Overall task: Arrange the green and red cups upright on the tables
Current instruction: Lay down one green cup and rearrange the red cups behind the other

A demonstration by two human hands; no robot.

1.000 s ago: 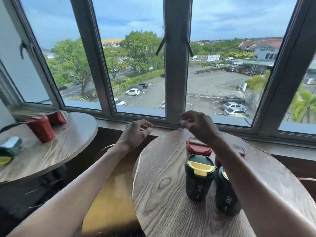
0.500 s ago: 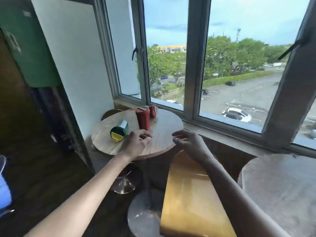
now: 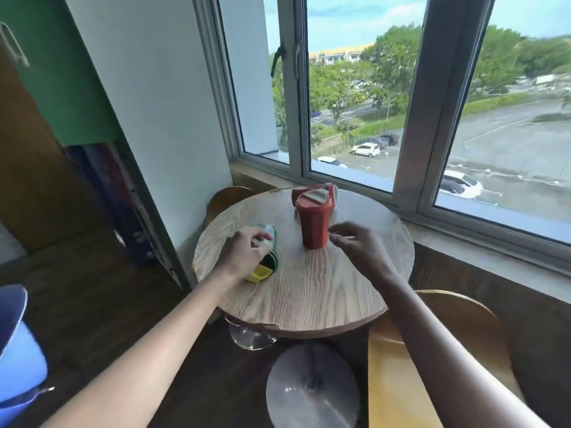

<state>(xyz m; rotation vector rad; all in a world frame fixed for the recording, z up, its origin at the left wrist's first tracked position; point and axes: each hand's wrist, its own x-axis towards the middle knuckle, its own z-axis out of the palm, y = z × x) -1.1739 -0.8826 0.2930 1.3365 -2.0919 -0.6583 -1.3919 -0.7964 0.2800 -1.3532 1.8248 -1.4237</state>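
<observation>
Three cups sit on the round wooden tabletop (image 3: pixel 309 291) by the window (image 3: pixel 355 88). One red cup (image 3: pixel 313 222) stands upright near the middle, and a second red cup (image 3: pixel 330 189) lies on its side just behind it, toward the sill. The green cup (image 3: pixel 268 257) lies tipped over on the left part of the tabletop, its yellow lid (image 3: pixel 259 273) pointing toward the near edge. The person's left hand (image 3: pixel 244 254) is down on the green cup with its fingers (image 3: pixel 262 236) curled around the body (a grip, as far as the blur lets me judge). The right hand (image 3: pixel 358 245) hovers just right of the upright red cup, fingers loosely spread and holding nothing, apart from the cup. A wooden chair (image 3: pixel 432 350) stands at the near right.
</observation>
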